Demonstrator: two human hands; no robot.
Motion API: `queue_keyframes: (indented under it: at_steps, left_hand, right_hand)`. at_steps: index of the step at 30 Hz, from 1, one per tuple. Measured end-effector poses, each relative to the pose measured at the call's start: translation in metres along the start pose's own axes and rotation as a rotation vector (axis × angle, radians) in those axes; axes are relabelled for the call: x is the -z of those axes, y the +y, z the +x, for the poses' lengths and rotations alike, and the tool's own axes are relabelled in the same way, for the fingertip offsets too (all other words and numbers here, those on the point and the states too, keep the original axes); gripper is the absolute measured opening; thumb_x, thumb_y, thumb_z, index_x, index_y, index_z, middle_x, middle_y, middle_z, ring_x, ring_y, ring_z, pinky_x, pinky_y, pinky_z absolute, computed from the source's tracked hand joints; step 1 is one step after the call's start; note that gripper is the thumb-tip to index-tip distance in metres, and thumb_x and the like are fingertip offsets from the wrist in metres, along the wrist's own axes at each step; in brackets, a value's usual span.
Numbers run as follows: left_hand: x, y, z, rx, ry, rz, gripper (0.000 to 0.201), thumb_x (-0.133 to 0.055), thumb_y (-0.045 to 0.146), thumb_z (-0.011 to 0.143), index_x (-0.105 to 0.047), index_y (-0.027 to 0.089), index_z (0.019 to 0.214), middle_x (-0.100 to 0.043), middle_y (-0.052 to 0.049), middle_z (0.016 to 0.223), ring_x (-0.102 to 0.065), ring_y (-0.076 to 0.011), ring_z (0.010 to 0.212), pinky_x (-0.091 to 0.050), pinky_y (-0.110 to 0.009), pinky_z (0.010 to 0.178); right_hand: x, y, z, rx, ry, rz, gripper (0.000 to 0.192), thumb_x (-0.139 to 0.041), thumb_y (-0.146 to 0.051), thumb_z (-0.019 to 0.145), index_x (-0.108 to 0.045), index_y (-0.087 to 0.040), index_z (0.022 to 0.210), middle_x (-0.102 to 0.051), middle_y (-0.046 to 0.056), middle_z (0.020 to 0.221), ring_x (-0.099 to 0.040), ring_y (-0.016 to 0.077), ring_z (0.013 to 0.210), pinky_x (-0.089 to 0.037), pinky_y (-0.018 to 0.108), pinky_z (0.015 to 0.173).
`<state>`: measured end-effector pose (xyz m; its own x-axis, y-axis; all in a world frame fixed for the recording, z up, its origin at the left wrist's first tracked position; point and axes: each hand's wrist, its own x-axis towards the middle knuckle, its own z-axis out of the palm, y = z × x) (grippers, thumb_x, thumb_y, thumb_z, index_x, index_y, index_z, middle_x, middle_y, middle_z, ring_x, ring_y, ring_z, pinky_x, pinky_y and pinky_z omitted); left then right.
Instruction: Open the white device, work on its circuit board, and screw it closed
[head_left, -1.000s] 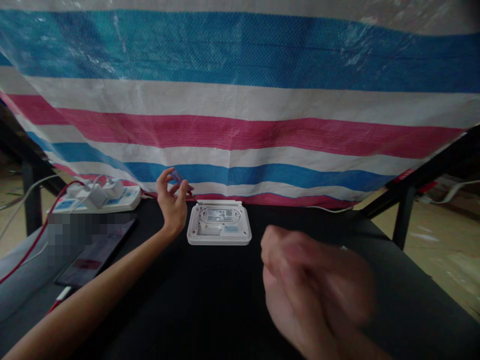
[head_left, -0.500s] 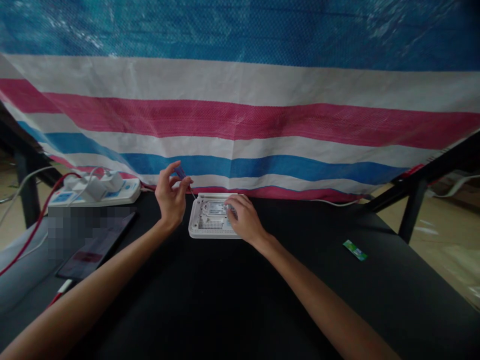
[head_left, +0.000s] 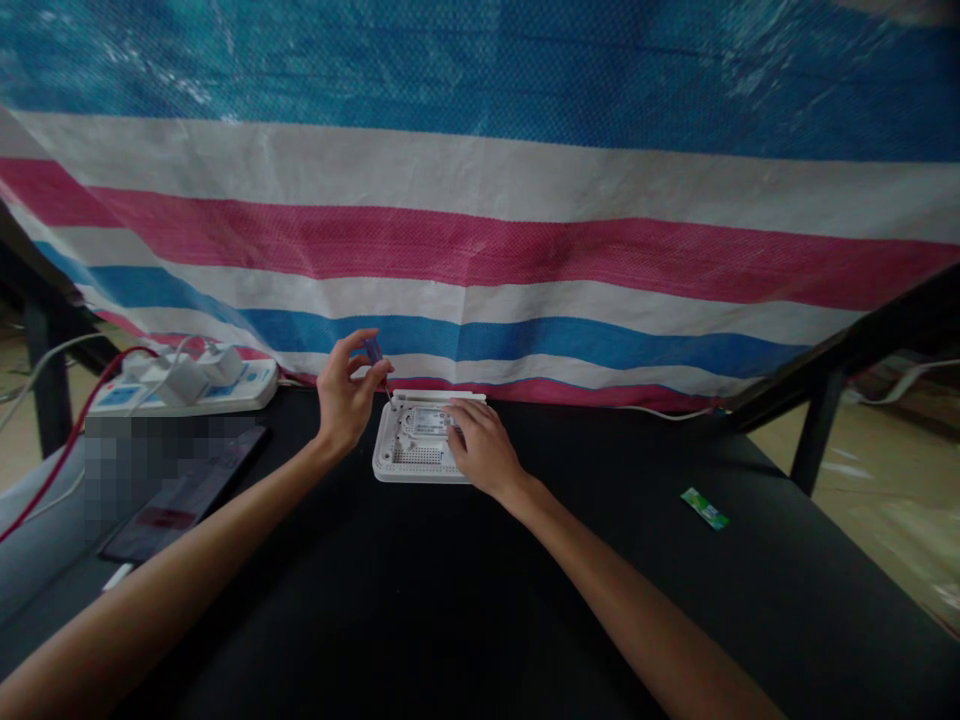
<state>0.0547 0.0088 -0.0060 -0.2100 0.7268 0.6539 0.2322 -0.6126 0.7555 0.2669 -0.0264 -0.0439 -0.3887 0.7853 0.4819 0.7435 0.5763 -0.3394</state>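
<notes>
In the head view, my left hand (head_left: 349, 388) is closed around a small screwdriver with a bluish-purple handle (head_left: 373, 349). The screwdriver stands nearly upright, its thin shaft reaching down to the far left corner of a white plastic device (head_left: 384, 450), which resembles a router. The device lies flat, with a vent grille and a printed label on its upper face. Over its right part, my right hand (head_left: 484, 440) holds it, fingers across the far side and thumb near the label, covering that end. Whether the screwdriver tip sits in a screw is too small to tell.
At the left stand a white power strip (head_left: 255, 385) with plugs and a dark phone (head_left: 172, 505) beside my left forearm. A green packet (head_left: 703, 508) lies on the black table (head_left: 450, 600) at the right. Striped sheeting (head_left: 465, 240) hangs behind the table.
My left hand and the screwdriver have shifted slightly right, and the screwdriver is more upright. My right hand has flattened somewhat over the device. The whole view has moved a little.
</notes>
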Motion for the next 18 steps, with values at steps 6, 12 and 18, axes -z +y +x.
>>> queue_keyframes:
  at_steps: [6, 12, 18]
  left_hand:
    - [0.0, -0.011, -0.006, 0.003, -0.051, 0.041, 0.037, -0.07, 0.027, 0.083, -0.061, 0.024, 0.119, -0.059, -0.004, 0.111, -0.065, -0.0128, 0.081, -0.061, -0.021, 0.061]
    - [0.0, -0.022, -0.015, -0.042, -0.192, 0.094, 0.034, -0.067, 0.027, 0.086, -0.062, 0.024, 0.12, -0.057, -0.004, 0.106, -0.064, -0.0138, 0.084, -0.063, -0.025, 0.065]
    - [0.002, -0.014, -0.014, -0.013, -0.22, 0.092, 0.036, -0.063, 0.028, 0.09, -0.06, 0.021, 0.124, -0.065, -0.006, 0.108, -0.068, -0.0153, 0.086, -0.063, -0.025, 0.067]
  right_hand:
    - [0.002, -0.002, 0.001, -0.002, -0.005, -0.002, 0.034, -0.05, -0.016, 0.09, -0.067, -0.009, 0.118, -0.066, 0.017, 0.126, -0.058, 0.0268, 0.12, -0.041, 0.045, 0.111]
    - [0.001, -0.002, 0.001, -0.002, 0.011, -0.001, 0.033, -0.051, -0.015, 0.089, -0.068, -0.009, 0.117, -0.067, 0.017, 0.124, -0.059, 0.0269, 0.119, -0.042, 0.044, 0.11]
    - [-0.001, 0.0, 0.001, 0.009, 0.023, -0.01, 0.032, -0.05, -0.015, 0.089, -0.068, -0.011, 0.116, -0.068, 0.015, 0.123, -0.06, 0.026, 0.119, -0.043, 0.043, 0.109]
